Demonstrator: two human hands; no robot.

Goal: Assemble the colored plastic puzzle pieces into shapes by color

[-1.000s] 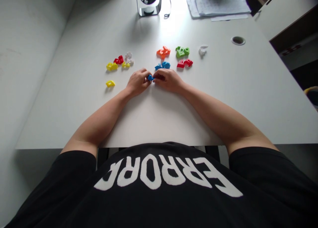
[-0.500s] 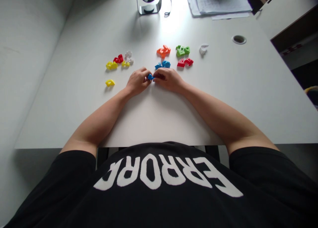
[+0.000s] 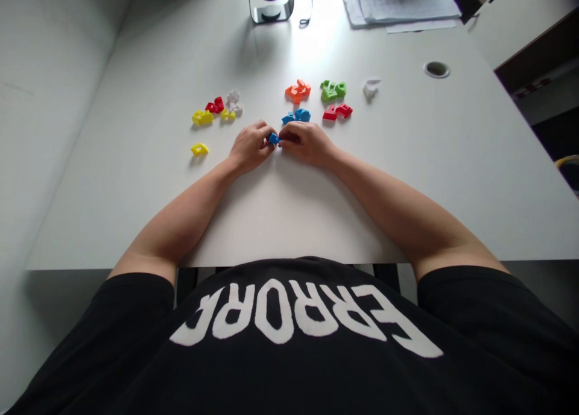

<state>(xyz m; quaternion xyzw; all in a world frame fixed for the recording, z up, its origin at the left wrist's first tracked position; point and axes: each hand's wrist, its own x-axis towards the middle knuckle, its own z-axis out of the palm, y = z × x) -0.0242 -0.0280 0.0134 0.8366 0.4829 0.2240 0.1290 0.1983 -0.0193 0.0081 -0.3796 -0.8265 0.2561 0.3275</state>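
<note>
Both forearms lie on the desk (image 3: 136,180), converging; the left hand (image 3: 248,151) and right hand (image 3: 306,144) meet knuckles up, fingers curled, pinching a small blue piece (image 3: 273,139) between their tips; beyond lie more blue pieces (image 3: 296,116).

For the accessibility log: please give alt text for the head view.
The left hand and right hand meet over a white table, pinching a small blue piece between their fingertips. Beyond them lie loose coloured pieces; a lone yellow piece sits to the left.
</note>
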